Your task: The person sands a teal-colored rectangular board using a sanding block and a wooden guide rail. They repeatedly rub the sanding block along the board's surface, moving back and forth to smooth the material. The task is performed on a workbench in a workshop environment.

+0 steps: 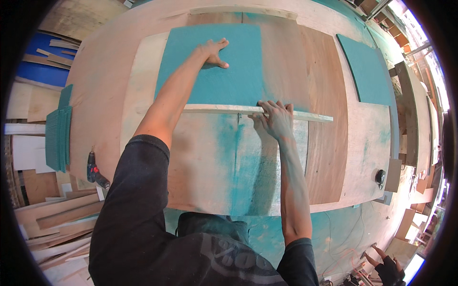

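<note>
1. Bench (pixel 143 76): a big plywood top stained with teal paint. Everything you touch sits on it.
2. Teal panel (pixel 224 66): lies flat at the bench's far middle, near edge under the strip. Your left hand (pixel 213 52) presses flat on its far part, fingers spread, gripping nothing.
3. Second teal panel (pixel 367 71): far right, well apart, untouched.
4. Teal stack (pixel 59 136): thin boards on edge off the bench's left side.
5. Strip (pixel 219 109): thin pale wood batten lying across the first panel's near edge. Your right hand (pixel 275 119) bears down on its right half, fingers together and curled over it, pinning rather than clamping it.
6. Drill (pixel 95 172): at the bench's left edge, close to your left sleeve.
7. Risks, as I read it: only one hand holds the strip, right of centre, so its free left end could pivot out of line. Your long left reach means a lean could slide the panel. Your elbow could knock the drill off the edge. The cords (pixel 341 238) on the floor at right are a trip hazard.
8. Packages, labels, signs: none legible. A small dark round thing (pixel 380 176) sits at the bench's right edge; I can't tell what it is.
</note>
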`<state>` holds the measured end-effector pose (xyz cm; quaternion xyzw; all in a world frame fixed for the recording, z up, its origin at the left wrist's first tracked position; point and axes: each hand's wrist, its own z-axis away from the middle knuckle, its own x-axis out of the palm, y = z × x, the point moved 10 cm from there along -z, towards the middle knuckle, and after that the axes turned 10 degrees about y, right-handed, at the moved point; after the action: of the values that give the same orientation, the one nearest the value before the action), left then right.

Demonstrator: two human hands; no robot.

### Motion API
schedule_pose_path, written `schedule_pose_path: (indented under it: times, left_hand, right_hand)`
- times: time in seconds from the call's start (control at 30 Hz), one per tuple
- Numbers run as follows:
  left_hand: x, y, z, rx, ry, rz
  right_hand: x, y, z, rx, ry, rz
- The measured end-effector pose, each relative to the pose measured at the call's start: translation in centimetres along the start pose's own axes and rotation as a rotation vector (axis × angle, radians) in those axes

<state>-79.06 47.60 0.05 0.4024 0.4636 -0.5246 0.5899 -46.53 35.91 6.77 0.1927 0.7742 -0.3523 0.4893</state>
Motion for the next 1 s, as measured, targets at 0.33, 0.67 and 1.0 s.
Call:
schedule_pose_path:
  times: [0.33, 0.67, 1.0]
  left_hand:
    - [-1.0, -5.3, -5.2, -0.187, 0.177, 0.044]
    - [-0.4, 0.0, 5.2, -0.176, 0.165, 0.144]
    - [2.9, 10.5, 29.8, -0.228, 0.089, 0.216]
  right_hand:
    - [3.2, 3.4, -10.6, 0.044, -0.033, -0.018]
    - [0.9, 0.9, -1.4, 0.058, -0.062, 0.000]
    - [-5.2, -6.7, 22.3, 0.123, -0.071, -0.075]
